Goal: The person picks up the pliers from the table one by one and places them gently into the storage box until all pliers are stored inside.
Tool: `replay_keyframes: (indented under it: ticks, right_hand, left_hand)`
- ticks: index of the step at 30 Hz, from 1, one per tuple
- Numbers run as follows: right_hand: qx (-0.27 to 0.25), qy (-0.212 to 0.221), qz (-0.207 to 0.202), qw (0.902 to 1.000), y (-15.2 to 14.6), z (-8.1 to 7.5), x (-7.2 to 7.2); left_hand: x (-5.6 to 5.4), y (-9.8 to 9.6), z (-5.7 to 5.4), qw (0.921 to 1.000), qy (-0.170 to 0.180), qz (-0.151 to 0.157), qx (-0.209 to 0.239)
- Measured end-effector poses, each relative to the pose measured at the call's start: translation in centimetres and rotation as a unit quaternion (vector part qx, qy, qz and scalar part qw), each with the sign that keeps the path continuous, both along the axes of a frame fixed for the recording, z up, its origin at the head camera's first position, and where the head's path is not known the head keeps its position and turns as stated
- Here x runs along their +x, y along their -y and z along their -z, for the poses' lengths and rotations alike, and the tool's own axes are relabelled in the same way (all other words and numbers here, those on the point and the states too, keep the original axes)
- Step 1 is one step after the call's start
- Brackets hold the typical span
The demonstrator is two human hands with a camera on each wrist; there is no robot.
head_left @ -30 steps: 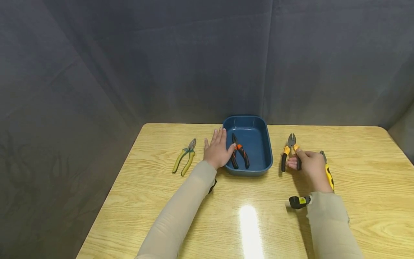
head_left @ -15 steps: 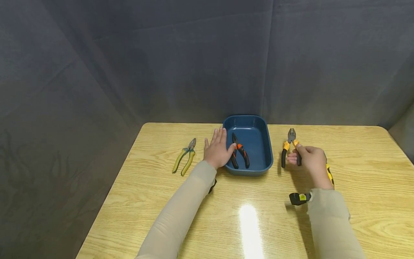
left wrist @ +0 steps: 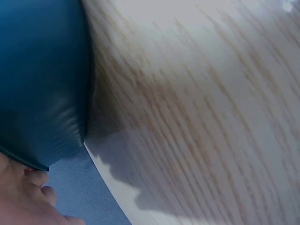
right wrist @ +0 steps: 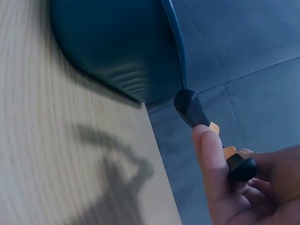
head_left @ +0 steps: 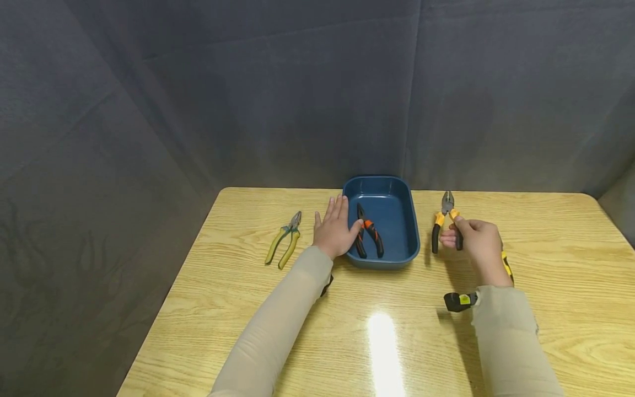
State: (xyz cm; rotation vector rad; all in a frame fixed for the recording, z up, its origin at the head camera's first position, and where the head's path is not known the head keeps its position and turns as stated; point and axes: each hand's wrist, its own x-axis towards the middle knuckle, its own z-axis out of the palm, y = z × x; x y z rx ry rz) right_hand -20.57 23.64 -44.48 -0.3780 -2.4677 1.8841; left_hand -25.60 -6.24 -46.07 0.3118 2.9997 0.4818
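My left hand [head_left: 333, 231] rests on the left rim of a blue rectangular tray [head_left: 399, 234], its fingers straight. Inside the tray, toward its left side, lie long-nose pliers [head_left: 377, 242] with black and orange handles. To the right of the tray, my right hand [head_left: 478, 242] pinches the right handle of pliers [head_left: 439, 220] with yellow and black grips. These pliers point away from me with handles spread. In the right wrist view, the pliers' black handle end [right wrist: 190, 107] shows above the table, and a shadow falls on the wood beneath.
Yellow-green pliers [head_left: 276, 245] lie on the wooden table [head_left: 198, 320] left of my left hand. Another yellow and black handled tool [head_left: 507, 268] is mostly hidden behind my right wrist. Grey cloth [head_left: 307, 99] hangs behind the table.
My right hand has moved slightly away from me, carrying the yellow and black pliers up off the table. My left hand and the tray stay in place.
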Motion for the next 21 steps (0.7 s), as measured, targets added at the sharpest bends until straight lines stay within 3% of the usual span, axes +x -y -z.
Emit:
replay_keyframes:
  ticks: [21]
  right_hand:
    - [-0.03,-0.011,-0.001,0.9995,1.1,-1.6,-0.7]
  left_hand:
    - [-0.1,0.0,0.1,0.9999,0.001,-0.003,0.01]
